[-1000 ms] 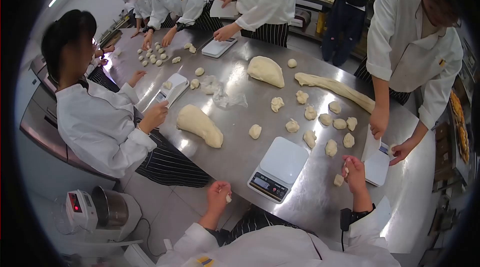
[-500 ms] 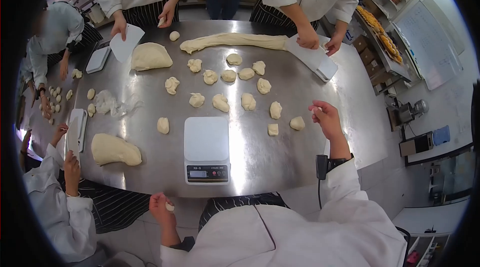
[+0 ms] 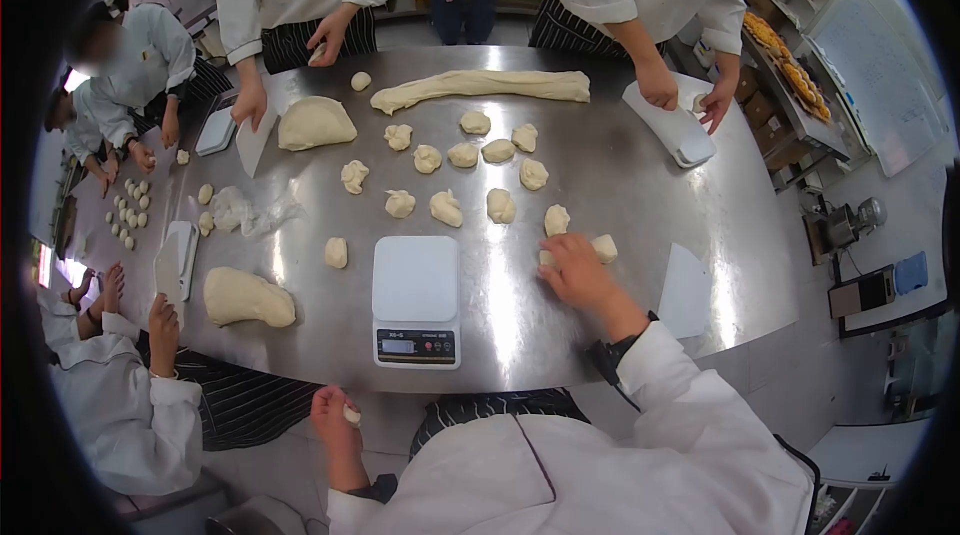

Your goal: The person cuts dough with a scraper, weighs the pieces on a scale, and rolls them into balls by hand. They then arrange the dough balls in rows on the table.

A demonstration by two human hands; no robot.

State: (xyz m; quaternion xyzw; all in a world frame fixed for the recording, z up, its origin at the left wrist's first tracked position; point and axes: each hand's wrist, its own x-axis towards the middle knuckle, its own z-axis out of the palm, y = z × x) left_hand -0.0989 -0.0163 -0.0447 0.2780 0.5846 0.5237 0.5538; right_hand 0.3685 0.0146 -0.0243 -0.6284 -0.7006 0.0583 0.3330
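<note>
Steel tabletop (image 3: 640, 185) | dough piece (image 3: 546, 258) just right of scale (image 3: 416, 300) | right hand (image 3: 578, 275) on top, grip cupped shut over it | left hand (image 3: 335, 417) below tabletop edge, grip pinching dough scrap (image 3: 352, 415) | right hand clearly nearer

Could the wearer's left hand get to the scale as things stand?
Probably yes: the left hand, pinching a dough bit, hovers off the table edge near the scale, nothing between them.
</note>
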